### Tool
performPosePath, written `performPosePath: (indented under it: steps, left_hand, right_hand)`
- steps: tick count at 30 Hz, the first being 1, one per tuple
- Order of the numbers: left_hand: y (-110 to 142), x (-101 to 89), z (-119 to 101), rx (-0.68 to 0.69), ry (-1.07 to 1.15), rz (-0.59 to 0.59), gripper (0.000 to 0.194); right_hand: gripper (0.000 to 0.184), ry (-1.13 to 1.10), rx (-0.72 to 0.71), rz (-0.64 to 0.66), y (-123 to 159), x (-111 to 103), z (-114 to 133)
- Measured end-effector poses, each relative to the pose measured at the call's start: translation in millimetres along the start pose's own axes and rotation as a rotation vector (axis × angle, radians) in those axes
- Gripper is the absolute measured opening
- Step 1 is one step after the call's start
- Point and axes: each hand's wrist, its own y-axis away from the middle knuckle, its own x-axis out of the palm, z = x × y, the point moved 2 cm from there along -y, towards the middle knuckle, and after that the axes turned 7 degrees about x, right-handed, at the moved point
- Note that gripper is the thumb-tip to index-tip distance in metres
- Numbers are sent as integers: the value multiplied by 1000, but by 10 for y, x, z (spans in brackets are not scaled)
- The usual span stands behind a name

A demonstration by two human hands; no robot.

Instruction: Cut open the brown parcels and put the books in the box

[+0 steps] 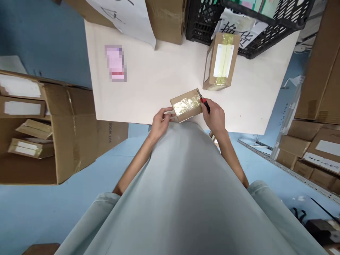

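A small cardboard box (186, 105) sealed with shiny clear tape lies at the near edge of the white table (159, 81). My left hand (160, 121) pinches its left end, fingers closed on the box. My right hand (214, 115) is closed round a red-and-black utility knife (204, 103), whose tip rests on the box's right top corner. My pale shirt hides the table's edge below the box.
A second taped box (220, 62) with a white label stands farther back on the table. Behind it are a black plastic crate (239, 21), a cardboard carton (166, 19) and a paper sheet (127, 16). Open cartons (39, 124) sit left; stacked boxes (313, 141) right.
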Motion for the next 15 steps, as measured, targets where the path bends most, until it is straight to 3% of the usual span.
performPosePath:
  steps: [4,9,15]
  left_hand:
    - [-225,-65,-228,16,-99,-96,44]
    - [-530,-109,-409,34,-228,41,26]
    - [-635,-147,-377,-6,-199,102,30]
  right_hand:
    - [53,18,-10,-4,91,1,-17]
    - [57,94,67,-18,258,-126,81]
    - [58,143,137,233,505,-94,427]
